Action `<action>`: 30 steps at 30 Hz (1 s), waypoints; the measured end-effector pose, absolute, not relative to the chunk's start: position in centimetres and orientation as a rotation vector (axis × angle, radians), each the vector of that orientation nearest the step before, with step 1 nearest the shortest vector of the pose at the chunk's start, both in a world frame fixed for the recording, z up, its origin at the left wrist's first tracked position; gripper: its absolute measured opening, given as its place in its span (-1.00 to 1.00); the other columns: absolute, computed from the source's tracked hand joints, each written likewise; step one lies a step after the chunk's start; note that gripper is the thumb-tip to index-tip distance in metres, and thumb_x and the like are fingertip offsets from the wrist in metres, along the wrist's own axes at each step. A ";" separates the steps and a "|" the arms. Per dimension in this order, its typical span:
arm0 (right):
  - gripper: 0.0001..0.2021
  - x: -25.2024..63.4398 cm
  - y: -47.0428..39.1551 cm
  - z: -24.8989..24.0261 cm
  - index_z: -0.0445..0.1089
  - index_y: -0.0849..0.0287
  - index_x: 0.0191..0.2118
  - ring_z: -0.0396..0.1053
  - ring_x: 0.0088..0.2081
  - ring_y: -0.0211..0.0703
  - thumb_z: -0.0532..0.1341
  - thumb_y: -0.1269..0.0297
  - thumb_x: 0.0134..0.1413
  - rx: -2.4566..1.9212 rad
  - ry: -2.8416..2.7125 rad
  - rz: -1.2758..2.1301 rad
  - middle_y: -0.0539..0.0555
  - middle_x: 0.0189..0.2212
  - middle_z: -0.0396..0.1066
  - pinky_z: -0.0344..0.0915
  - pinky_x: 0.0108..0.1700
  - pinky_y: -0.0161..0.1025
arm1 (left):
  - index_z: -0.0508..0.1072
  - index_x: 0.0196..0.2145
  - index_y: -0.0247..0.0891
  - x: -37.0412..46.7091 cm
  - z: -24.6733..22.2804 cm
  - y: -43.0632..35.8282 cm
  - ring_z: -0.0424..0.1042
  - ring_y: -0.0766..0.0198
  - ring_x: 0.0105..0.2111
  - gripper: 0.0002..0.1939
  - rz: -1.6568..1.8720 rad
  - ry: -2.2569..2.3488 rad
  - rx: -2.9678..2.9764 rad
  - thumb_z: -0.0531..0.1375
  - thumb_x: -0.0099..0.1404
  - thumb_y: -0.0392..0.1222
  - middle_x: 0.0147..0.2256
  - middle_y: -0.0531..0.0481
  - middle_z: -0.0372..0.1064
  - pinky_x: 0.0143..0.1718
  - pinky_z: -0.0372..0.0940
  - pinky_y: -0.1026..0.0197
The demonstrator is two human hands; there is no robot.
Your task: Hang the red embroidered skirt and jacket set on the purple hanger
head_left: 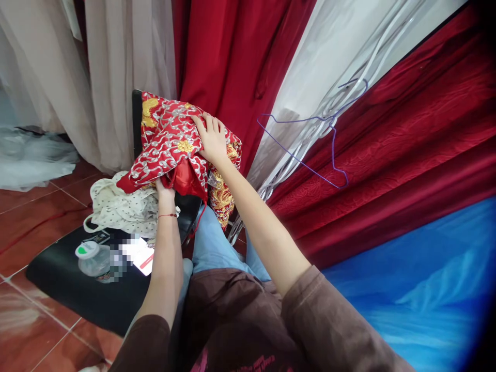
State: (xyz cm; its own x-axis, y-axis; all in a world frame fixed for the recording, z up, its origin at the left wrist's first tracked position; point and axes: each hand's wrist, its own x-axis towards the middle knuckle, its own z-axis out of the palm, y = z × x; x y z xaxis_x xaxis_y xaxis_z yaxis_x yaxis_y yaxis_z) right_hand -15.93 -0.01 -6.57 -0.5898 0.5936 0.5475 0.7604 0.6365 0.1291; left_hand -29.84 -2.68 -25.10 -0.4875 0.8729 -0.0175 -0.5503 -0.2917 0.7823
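A red embroidered garment (166, 137), with silver swirls and gold motifs, lies bunched over the far end of a black padded seat. My right hand (212, 138) rests on top of it, palm down with fingers stretched out. The fingers of my left hand (165, 190) are hidden under the garment's near edge, beside its shiny red lining (184, 176). A gold-patterned part (222, 201) hangs down at the right. White dotted cloth (126, 209) lies under and left of the garment.
On the black seat (93, 302) lie a clear plastic bottle (93, 261) with a white and green cap and a white card (144, 261). A purple wire hanger (294, 155) hangs at the right near white cords. Red curtains (228, 51) hang behind; sheer white fabric (34, 155) touches the tiled floor.
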 end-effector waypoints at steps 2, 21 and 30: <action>-0.29 -16.0 0.0 -6.6 0.07 0.25 0.37 -0.15 0.43 0.21 0.14 0.28 0.07 -1.087 -2.410 -0.514 0.31 0.38 -0.01 -0.24 0.39 0.28 | 0.45 0.03 0.00 -30.0 -25.6 -2.2 0.27 0.19 0.28 -0.51 2.002 0.898 0.495 -0.04 0.34 0.22 0.11 0.03 0.47 0.26 0.25 0.16; -0.47 -13.8 1.1 0.6 0.25 0.20 0.22 0.25 0.19 0.21 0.08 0.36 0.09 -1.063 -2.586 -0.231 0.21 0.15 0.36 0.19 0.19 0.24 | 0.33 0.10 -0.25 -33.9 -16.1 -5.6 0.33 0.24 0.20 -0.58 2.208 0.747 0.538 -0.11 0.39 -0.13 0.05 -0.02 0.48 0.27 0.24 0.17; -0.78 1.3 -0.1 3.4 0.48 0.26 -0.30 0.47 -0.21 0.04 0.27 0.23 -0.05 -1.123 -2.588 0.018 0.13 -0.31 0.54 0.34 -0.10 -0.14 | 0.44 -0.18 -0.29 -22.9 -2.8 -9.2 0.46 0.24 -0.16 -0.62 2.385 0.641 1.021 0.27 0.20 0.07 -0.17 -0.04 0.51 -0.03 0.39 0.20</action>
State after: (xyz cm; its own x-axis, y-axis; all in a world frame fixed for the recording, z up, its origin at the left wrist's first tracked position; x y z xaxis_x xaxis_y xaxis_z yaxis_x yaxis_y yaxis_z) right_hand 1.31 -0.09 3.38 -0.6403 0.7138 0.2838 0.7098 0.6910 -0.1365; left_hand -22.86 -9.22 -2.76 -0.6158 0.5769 0.5366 -0.2305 -0.7832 0.5775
